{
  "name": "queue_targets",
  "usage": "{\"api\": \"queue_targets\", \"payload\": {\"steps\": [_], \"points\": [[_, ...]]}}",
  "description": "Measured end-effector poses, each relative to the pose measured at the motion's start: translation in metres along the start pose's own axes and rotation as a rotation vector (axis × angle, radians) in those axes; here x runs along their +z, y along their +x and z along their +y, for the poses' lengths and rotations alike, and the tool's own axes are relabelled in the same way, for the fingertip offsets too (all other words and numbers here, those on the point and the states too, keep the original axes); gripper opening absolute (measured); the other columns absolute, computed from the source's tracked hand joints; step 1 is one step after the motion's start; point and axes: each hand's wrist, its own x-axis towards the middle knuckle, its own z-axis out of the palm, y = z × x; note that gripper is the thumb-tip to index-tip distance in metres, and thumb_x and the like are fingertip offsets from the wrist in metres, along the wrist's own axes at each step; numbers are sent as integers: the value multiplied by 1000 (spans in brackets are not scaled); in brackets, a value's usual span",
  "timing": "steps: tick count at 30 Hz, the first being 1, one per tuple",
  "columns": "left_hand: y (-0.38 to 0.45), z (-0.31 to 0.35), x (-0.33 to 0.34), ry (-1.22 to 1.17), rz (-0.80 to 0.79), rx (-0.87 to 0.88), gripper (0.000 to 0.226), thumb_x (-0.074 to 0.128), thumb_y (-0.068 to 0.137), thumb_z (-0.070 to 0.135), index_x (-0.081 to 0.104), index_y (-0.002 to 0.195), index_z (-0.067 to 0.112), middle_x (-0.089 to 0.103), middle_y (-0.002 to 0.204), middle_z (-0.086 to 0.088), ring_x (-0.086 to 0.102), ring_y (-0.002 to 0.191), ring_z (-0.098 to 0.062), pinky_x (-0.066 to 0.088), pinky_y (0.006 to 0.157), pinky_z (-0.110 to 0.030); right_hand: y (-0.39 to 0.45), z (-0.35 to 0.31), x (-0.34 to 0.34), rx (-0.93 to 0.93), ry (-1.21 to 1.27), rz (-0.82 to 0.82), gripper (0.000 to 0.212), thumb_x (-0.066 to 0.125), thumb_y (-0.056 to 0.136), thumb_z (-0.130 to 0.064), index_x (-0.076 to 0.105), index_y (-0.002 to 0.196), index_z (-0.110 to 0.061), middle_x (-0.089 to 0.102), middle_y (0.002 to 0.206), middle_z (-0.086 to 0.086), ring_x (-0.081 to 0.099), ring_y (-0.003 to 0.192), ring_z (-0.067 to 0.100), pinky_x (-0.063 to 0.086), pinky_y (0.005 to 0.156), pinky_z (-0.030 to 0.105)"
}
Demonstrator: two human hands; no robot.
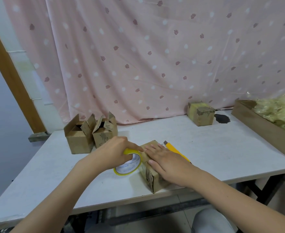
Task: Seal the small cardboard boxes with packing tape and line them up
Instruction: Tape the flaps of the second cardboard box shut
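Pink leaf-print curtain [138, 56] hangs behind the white table [205, 152] you work at. Your right hand [165, 163] lies flat, fingers straight, pressing on top of the closed cardboard box [151, 178] near the front edge. Your left hand [112, 153] grips the yellow tape roll [130, 165], which touches the box's left side, forefinger stretched toward the box top. Just beyond your right hand lies a yellow utility knife [173, 148]. Two open boxes [89, 133] stand at far left; a taped box [200, 113] sits well apart at the back right, near a cardboard tray [256, 128].
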Motion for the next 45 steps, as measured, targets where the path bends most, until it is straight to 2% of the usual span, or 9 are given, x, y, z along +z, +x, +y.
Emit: {"api": "queue_targets", "payload": {"steps": [5,11,17,20,25,29,37,41,45], "points": [[3,0,-6,28,-21,9,48,54,94,18,60,126,53,44,84,3,50,84,-16,45,78,-30,-3,-8,-3,61,3,1,62,18,105,-47,14,158,-14,8,165,-2,2,151,6,-12,110,11],[10,6,-16,60,-30,44,52,53,91,13,61,127,50,41,81,5,42,79,-11,30,63,-20,-3,-8,3,107,6,15,62,20,105,-47,12,158,-16,6,165,-3,1,151,7,-6,116,17],[14,11,-29,118,-47,58,46,57,92,16,62,129,44,40,69,8,42,64,-6,30,55,-15,-3,-10,2,96,8,37,58,21,106,-44,17,158,-18,9,165,-6,3,151,6,-6,115,15],[15,13,-31,128,-44,53,48,57,91,15,64,129,44,42,68,8,44,64,-8,30,54,-17,-1,-10,3,116,8,38,59,20,105,-45,16,158,-19,9,165,-5,3,151,7,-3,116,17],[6,13,-26,87,-65,17,51,57,88,11,64,126,45,39,65,2,41,59,-11,30,50,-18,-3,-11,1,114,-3,14,58,20,106,-43,13,158,-18,5,165,-6,0,150,5,-9,112,14],[-11,-1,-7,4,-58,-29,64,52,80,7,62,122,55,54,79,-11,52,69,-20,45,61,-34,-3,-11,1,123,-35,-10,57,19,107,-40,11,158,-18,3,165,-6,-1,150,5,-9,112,15],[-29,-18,16,20,-25,-60,68,52,82,7,56,129,56,60,84,-15,57,78,-25,50,71,-37,-4,-16,-4,123,-30,-33,55,19,107,-36,12,158,-17,4,165,-6,0,149,3,-11,108,11],[-29,-16,25,7,-37,-66,70,50,87,7,48,135,58,58,90,-17,47,72,-14,42,66,-24,-2,-14,-4,119,7,-48,54,21,107,-35,15,158,-17,6,165,-6,1,150,4,-9,110,11],[-31,-19,37,-42,-5,-77,65,51,92,12,44,140,56,50,86,-3,49,85,-17,42,72,-23,0,-12,-4,192,178,-10,55,30,105,-39,21,157,-21,6,165,-6,4,150,6,4,116,17]]}}
